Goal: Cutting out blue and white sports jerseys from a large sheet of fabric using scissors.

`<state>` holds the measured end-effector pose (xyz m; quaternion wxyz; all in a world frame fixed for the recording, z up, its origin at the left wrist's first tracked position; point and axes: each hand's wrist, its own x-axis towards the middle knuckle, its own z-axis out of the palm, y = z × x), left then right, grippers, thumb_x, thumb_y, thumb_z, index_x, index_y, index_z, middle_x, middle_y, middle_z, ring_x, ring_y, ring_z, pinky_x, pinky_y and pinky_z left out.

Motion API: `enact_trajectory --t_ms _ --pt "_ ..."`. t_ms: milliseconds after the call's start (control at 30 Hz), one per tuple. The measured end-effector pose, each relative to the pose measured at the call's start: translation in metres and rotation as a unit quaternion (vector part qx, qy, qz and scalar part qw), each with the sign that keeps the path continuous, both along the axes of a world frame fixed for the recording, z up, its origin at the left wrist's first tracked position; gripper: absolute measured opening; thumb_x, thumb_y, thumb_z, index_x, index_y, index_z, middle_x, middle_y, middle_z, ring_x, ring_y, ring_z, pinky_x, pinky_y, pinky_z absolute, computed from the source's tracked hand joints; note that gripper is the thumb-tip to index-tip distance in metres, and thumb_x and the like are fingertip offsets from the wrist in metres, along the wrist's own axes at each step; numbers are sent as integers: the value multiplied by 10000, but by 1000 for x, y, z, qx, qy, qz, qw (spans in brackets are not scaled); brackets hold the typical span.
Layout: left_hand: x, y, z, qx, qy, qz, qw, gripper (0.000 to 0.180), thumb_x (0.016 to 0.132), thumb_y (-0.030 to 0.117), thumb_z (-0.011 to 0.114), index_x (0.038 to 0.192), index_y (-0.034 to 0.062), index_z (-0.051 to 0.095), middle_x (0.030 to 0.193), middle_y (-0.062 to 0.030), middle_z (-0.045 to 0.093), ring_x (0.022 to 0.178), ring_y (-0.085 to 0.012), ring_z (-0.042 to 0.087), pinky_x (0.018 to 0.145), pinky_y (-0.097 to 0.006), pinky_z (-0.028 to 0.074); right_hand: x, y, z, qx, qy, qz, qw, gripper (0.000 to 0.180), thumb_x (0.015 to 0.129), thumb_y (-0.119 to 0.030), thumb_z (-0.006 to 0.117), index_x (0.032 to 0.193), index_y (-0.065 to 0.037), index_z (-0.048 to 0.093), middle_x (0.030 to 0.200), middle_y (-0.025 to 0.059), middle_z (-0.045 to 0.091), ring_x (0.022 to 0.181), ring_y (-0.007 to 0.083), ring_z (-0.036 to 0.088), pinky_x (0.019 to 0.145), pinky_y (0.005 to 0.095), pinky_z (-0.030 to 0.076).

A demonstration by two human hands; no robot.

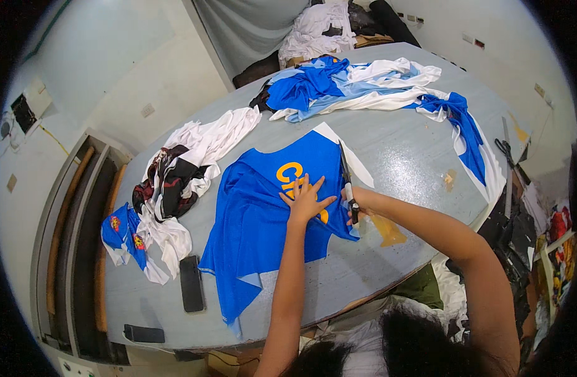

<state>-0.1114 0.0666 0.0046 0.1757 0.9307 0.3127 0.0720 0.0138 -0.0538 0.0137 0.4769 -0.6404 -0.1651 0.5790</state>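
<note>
A blue fabric piece [251,195] with yellow lettering lies spread on the grey table in front of me. My left hand [308,200] rests flat on it with fingers spread, over part of the lettering. In my right hand [359,202] are scissors [347,179], their blades pointing away from me along the fabric's right edge. A white strip of cloth [349,151] lies along that edge, beside the blades. The lower left of the blue piece is folded and hangs near the table's front edge.
White and dark patterned cloth [175,176] lies to the left. Blue and white fabrics [313,85] are heaped at the far side, trailing right. A black phone [191,284] and a dark device with a cable [144,333] sit front left. Another pair of scissors [504,149] lies far right.
</note>
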Motion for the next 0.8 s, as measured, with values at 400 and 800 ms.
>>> enact_trajectory --t_ms 400,800 --pt "8 -6 0 -30 12 19 999 752 653 644 589 1308 345 372 1447 -132 142 1334 -359 29 901 -711 -63 8 -2 -15 41 13 -18 999 299 789 -308 566 948 -95 430 673 47 424 494 199 489 503 505 526" --pt "6 1 -3 -59 16 0 998 882 587 682 611 1334 300 339 1451 -149 104 1335 -354 7 909 -705 -74 27 -41 19 2 12 41 999 474 776 -482 593 771 -22 475 534 120 534 474 265 585 497 398 529"
